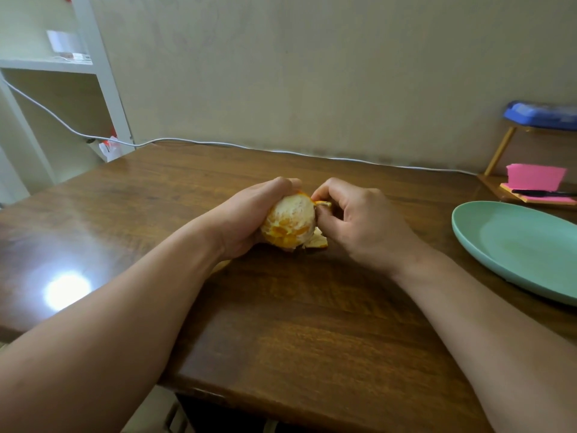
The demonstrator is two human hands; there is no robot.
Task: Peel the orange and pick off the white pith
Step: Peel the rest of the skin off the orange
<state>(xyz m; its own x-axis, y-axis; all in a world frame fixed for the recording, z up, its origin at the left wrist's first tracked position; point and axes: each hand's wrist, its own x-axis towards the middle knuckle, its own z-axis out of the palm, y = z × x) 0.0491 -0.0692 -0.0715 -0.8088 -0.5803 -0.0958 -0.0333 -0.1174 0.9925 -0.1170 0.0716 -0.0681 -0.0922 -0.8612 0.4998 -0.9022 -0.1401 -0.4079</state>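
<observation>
A partly peeled orange (pixel 290 221) sits low over the middle of the wooden table (pixel 296 323), its near side showing white pith and bare orange flesh. My left hand (pixel 246 217) grips it from the left, fingers curled over its top. My right hand (pixel 356 220) is at its right side and pinches a strip of orange peel (pixel 323 204) still attached near the top. Another flap of peel (pixel 318 242) hangs at the fruit's lower right. The far side of the orange is hidden by my fingers.
A light green plate (pixel 512 245) lies on the table at the right. Behind it are pink sticky notes (pixel 534 178) with a black pen (pixel 543 193) on a small stand under a blue object (pixel 543 115). A white cable (pixel 218 144) runs along the back edge; shelves (pixel 62 67) stand left.
</observation>
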